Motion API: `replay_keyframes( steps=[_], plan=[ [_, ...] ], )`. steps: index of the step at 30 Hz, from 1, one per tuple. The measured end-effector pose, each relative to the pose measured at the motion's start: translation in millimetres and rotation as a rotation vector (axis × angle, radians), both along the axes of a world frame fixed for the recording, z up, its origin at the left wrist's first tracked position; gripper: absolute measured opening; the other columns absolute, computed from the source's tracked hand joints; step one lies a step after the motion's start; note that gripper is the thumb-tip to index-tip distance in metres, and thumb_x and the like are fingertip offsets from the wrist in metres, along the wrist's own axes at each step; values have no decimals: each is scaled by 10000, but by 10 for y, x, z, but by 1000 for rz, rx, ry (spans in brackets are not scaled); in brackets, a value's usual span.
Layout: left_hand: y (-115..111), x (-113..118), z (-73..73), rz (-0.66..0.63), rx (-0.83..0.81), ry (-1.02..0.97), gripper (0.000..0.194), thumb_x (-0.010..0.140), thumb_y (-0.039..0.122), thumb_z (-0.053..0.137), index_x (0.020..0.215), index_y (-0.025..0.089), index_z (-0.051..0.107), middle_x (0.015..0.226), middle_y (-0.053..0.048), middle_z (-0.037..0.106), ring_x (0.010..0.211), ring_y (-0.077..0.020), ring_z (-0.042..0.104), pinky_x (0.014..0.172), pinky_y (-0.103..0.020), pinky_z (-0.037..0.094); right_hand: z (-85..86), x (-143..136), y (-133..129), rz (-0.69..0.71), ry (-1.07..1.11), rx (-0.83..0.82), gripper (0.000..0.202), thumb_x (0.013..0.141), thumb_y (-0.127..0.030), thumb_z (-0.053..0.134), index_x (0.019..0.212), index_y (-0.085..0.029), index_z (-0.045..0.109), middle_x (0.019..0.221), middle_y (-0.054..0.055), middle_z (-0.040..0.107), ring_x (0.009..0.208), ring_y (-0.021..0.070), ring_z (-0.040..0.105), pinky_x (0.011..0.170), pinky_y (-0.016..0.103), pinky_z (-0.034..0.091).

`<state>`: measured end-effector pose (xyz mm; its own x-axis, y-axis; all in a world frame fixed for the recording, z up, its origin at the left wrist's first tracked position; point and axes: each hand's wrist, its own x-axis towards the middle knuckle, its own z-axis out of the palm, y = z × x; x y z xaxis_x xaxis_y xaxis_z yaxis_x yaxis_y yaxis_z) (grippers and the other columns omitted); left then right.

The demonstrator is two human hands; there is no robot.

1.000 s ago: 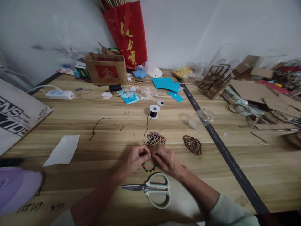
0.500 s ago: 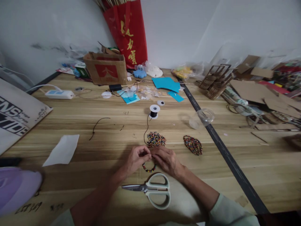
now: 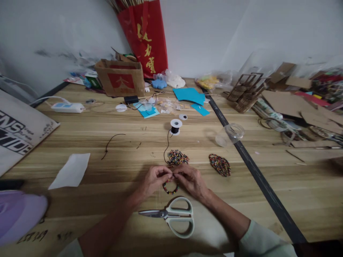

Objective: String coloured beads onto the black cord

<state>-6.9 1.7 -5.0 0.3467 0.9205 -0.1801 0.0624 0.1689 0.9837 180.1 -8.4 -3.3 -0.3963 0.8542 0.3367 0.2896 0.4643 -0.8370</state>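
My left hand [image 3: 158, 179] and my right hand [image 3: 191, 181] meet at the fingertips, each pinching the dark cord at the top of a small beaded bracelet [image 3: 170, 192]. The bracelet, a loop of multicoloured beads, hangs just below the fingers. Right behind my hands lies a pile of loose coloured beads [image 3: 178, 157]. A white spool [image 3: 175, 126] of black cord stands farther back, its loose end trailing down to the beads. Close in front of me rest scissors [image 3: 174, 214] with pale green handles, blades pointing left. Strung beads [image 3: 219, 165] lie coiled to the right.
Left are a piece of black cord [image 3: 107, 146], a white paper sheet [image 3: 71, 170] and a purple object [image 3: 23, 216]. A clear plastic container [image 3: 230, 134] lies right. Behind stand a paper bag [image 3: 122, 79], blue sheets [image 3: 189, 95] and a power strip [image 3: 67, 107]. Cardboard [image 3: 289, 103] clutters the far right.
My fingers have shifted slightly around the knot area, and the bracelet's loop shows a bit more fully. Everything else on the table stays where it was.
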Motion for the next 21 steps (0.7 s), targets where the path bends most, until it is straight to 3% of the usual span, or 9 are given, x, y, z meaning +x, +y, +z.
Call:
replay_keyframes(
  steps=[21],
  plan=[
    [-87,69,43,109,170,133,69,702,166,627,652,135,662,625,-27,668,593,-129,585,587,-218,479,4,-32,7,-50,39,-125,157,876,-292,616,809,-174,694,754,51,664,701,167,609,627,271,475]
  ],
)
